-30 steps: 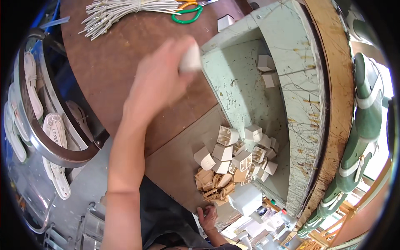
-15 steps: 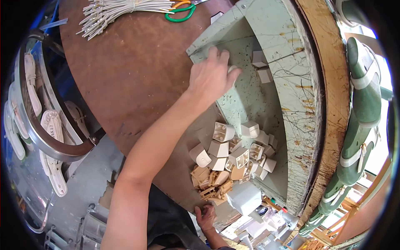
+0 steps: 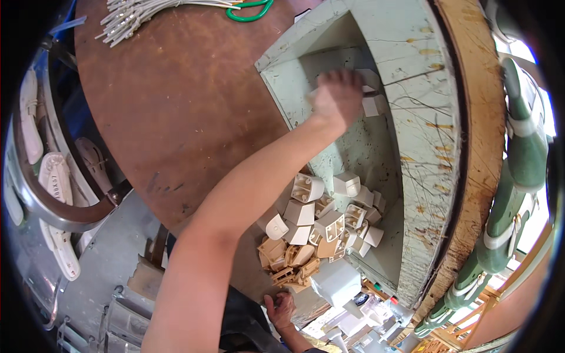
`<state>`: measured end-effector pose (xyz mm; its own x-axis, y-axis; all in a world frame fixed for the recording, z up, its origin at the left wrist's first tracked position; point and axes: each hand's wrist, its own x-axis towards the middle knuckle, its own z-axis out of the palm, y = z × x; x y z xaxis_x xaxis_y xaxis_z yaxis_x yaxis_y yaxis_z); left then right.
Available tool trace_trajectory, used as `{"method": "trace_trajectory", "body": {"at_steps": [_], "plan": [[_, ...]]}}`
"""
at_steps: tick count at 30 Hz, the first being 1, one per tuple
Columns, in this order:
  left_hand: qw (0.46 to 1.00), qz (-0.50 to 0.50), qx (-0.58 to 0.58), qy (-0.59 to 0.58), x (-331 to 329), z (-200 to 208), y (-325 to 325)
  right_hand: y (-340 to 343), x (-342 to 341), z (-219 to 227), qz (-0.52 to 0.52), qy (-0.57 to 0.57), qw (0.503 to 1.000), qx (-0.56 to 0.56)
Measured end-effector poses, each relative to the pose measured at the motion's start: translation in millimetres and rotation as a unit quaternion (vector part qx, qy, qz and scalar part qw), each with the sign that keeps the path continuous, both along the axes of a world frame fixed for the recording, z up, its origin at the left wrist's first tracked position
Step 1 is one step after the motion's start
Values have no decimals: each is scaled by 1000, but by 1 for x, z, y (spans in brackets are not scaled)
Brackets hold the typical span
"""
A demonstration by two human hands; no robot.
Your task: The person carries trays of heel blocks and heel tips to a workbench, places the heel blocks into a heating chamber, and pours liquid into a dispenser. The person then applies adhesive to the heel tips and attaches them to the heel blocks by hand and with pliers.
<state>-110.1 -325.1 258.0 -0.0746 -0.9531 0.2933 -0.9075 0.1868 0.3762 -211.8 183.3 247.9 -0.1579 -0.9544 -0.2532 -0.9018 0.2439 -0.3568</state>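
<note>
My left hand (image 3: 338, 97) reaches deep into a pale green tray-like bin (image 3: 347, 170), close to some white plastic heels (image 3: 369, 106) against its right wall. Motion smears its fingers, so what they hold, if anything, cannot be made out. Nearer, a pile of cream hollow heel blocks (image 3: 298, 213) with ribbed undersides spills across the bin's near end onto the brown table. Tan heel blocks (image 3: 273, 253) lie at its lower left. My right hand (image 3: 280, 310) rests by the near table edge, thumb apart from loosely curled fingers, with nothing visible in it.
A bundle of white cords (image 3: 132, 17) and green-handled scissors (image 3: 250, 13) lie at the far edge of the brown table (image 3: 176, 100). Left, white soles (image 3: 59, 206) sit by a curved metal rail (image 3: 70, 215). Green shoes (image 3: 525, 154) line the right, beyond the worn wooden edge (image 3: 479, 153).
My left hand has moved right, from above the bin's left wall to the heels by its right wall. The view has shifted slightly; my right hand stays near the table edge.
</note>
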Motion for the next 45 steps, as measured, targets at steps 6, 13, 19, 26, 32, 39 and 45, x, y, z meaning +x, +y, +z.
{"method": "trace_trajectory", "body": {"at_steps": [6, 13, 19, 26, 32, 39, 45], "plan": [[993, -30, -1, 117, -26, -20, -63, 2, 5, 4, 9, -15, 1000, 13], [994, -27, -57, 91, 46, -16, 15, -4, 2, -1, 14, -6, 1000, -20], [988, -75, 80, 108, 60, -4, 27, 2, 2, -5, 25, -2, 999, -37], [989, 0, -123, 85, 11, -45, -53, 4, 5, -4, -5, -1, 1000, -7], [994, 6, -100, 42, -14, -36, -44, 2, 1, -4, 14, 20, 999, -38], [998, -39, -57, -12, -7, -43, -45, 5, 7, -9, -7, 15, 998, -68], [994, -58, -87, -9, -16, -47, -41, 9, 11, -15, -13, 1, 994, -110]]}}
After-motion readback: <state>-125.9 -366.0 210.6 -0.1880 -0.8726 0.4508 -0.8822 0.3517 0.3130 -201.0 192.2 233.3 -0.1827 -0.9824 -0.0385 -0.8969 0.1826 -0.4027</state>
